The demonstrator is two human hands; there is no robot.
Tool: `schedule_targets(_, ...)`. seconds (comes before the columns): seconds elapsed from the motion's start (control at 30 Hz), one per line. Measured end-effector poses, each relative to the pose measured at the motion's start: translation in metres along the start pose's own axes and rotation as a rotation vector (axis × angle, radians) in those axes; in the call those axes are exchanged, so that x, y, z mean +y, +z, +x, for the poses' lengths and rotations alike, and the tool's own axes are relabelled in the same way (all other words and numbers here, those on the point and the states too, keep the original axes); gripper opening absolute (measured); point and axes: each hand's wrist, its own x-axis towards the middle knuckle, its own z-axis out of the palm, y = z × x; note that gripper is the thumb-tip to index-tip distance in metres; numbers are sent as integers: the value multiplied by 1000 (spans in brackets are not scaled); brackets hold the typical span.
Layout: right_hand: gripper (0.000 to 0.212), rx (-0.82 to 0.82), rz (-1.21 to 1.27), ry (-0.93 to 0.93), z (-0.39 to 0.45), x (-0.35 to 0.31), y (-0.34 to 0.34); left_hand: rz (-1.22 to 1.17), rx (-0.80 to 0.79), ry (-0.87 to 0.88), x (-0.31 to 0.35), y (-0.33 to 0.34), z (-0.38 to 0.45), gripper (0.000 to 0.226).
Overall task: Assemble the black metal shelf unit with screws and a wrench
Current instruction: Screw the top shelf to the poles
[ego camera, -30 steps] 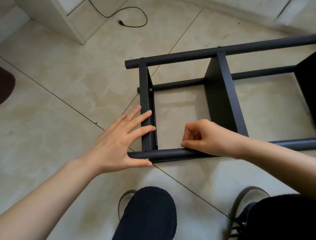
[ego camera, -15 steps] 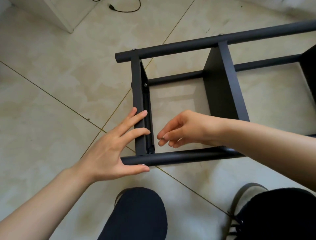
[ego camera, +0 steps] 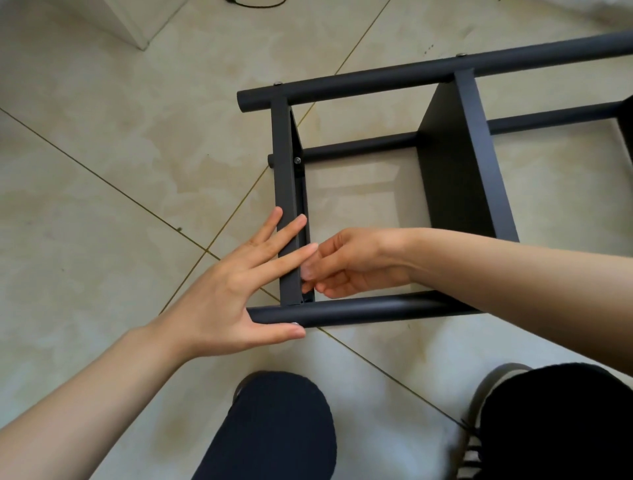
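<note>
- Beige floor tiles point(ego camera: 102, 171) with thin dark joints lie under everything; a white cabinet corner point(ego camera: 137, 24) and a loop of black cable point(ego camera: 255, 3) sit at the far edge, and my knees in dark trousers point(ego camera: 274, 428) fill the bottom of the head view.
- On the tiles in front of me lies the black shelf unit point(ego camera: 459, 164), tipped on its side, with its long round tubes running left to right.
- My left hand point(ego camera: 236, 284) is spread flat with the fingers apart: the fingers press on the end panel point(ego camera: 286, 205) and the thumb lies along the near tube point(ego camera: 359, 310), bracing that corner.
- My right hand point(ego camera: 346, 263) reaches across to the inner corner where panel and near tube meet, thumb and fingertips drawn together there. Something small may be pinched between them, but I cannot tell.
- Screw heads already show on the far tube point(ego camera: 376, 77) and on the inside of the end panel point(ego camera: 297, 160), so those joints look done.
- I judge the near corner to be the joint in hand, probably still only finger-tight or less.
- No wrench is in sight, so final tightening looks left to do, and the unit runs out of view on the right.
</note>
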Motion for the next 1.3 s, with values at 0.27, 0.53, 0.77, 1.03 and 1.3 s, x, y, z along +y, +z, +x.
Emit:
schedule_targets(0.27, 12, -3, 2, 24, 6, 3, 9, -2, 13, -3, 1, 1, -1, 85)
schedule_targets(0.53, 12, -16, -177, 40, 12, 6, 12, -5, 25, 4, 1, 2, 0, 84)
schedule_targets(0.77, 8, -72, -143, 58, 14, 7, 10, -4, 30, 17, 0, 2, -1, 81)
schedule_targets(1.03, 13, -71, -174, 59, 12, 5, 4, -8, 37, 14, 1, 2, -1, 80)
schedule_targets(1.3, 13, -48, -273, 91, 13, 2, 3, -2, 39, 26, 1, 2, -1, 78)
